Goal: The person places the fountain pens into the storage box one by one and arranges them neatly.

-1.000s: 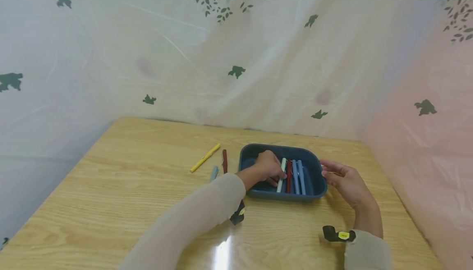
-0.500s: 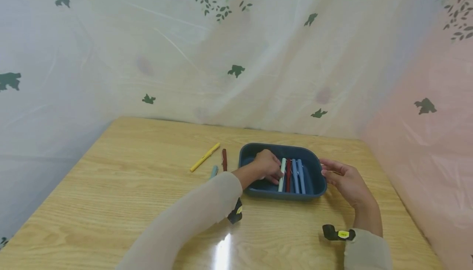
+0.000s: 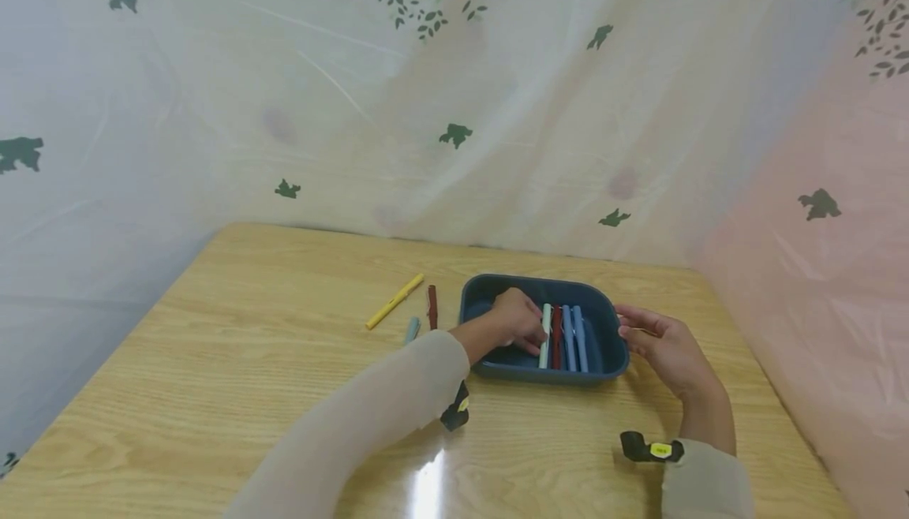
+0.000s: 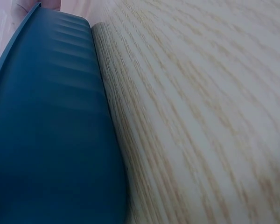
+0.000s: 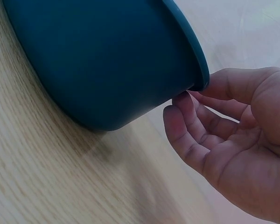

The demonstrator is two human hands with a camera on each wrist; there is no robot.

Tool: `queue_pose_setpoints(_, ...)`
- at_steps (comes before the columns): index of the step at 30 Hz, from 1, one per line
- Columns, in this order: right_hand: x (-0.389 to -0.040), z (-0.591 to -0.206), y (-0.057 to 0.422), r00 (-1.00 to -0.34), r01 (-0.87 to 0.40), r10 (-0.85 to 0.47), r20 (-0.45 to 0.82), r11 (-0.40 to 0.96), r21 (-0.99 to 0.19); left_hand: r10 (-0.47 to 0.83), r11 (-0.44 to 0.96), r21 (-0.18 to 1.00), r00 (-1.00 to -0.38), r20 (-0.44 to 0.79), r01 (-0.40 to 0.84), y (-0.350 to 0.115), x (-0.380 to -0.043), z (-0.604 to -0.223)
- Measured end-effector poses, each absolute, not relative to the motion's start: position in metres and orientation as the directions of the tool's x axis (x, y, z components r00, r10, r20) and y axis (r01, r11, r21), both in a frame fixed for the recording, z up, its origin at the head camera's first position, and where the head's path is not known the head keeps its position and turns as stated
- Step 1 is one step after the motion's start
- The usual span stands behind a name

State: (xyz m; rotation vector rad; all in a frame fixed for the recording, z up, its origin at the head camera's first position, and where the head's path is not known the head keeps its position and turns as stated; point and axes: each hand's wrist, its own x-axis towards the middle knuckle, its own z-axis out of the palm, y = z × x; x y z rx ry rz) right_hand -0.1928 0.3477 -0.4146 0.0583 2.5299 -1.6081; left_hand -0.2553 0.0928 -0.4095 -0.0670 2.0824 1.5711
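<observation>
In the head view my left hand point(image 3: 518, 320) reaches into a dark blue plastic box point(image 3: 540, 377). Its fingers are curled at a pale green pen point(image 3: 544, 353), pinching it near the middle. That pen lies beside a dark red pen point(image 3: 557, 337), with two blue pens point(image 3: 574, 337) in line to the right. My right hand point(image 3: 663, 349) holds the box's right end. The right wrist view shows the thumb of this hand point(image 5: 242, 121) at the rim and the other fingertips just under it, against the box wall point(image 5: 107, 60). The left wrist view shows only the box's outer side point(image 4: 56, 116) and the tabletop.
Left of the box, a yellow pen point(image 3: 394, 302), another dark red pen point(image 3: 432, 308) and a light teal pen point(image 3: 412, 330) lie on the wooden table point(image 3: 270, 345). My left sleeve point(image 3: 369, 416) partly covers the teal pen. A patterned cloth point(image 3: 355, 125) hangs behind the table.
The pale green pen has shifted slightly right with my left hand and lies straighter, closer to the dark red pen. My right hand and the box have hardly moved.
</observation>
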Motion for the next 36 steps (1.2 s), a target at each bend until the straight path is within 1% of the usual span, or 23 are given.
queue_pose_setpoints(9, -0.194, -0.416, 0.350, -0.989, 0.112, -0.043, -0.144, 0.429, -0.896, 0.264, 0.332, 0.877, -0.858, -0.441, -0.349, 0.093, -0.255, -0.406)
queue_pose_setpoints(16, -0.195, -0.417, 0.349, -0.988, 0.121, -0.032, -0.149, 0.436, -0.892, 0.296, 0.338, 0.879, -0.848, -0.439, -0.337, 0.087, -0.258, -0.403)
queue_pose_setpoints(22, -0.194, -0.414, 0.349, -0.988, 0.120, -0.034, -0.148, 0.423, -0.898, 0.301, 0.375, 0.886, -0.869, -0.393, -0.271, 0.081, -0.257, -0.398)
queue_pose_setpoints(30, -0.192, -0.413, 0.350, -0.991, 0.092, -0.049, -0.126, 0.440, -0.893, 0.347, 0.361, 0.920, -0.893, -0.286, -0.154, 0.071, -0.262, -0.386)
queue_pose_setpoints(36, -0.192, -0.414, 0.348, -0.990, 0.095, -0.056, -0.129, 0.410, -0.907, 0.361, 0.366, 0.927, -0.906, -0.220, -0.080, 0.059, -0.263, -0.377)
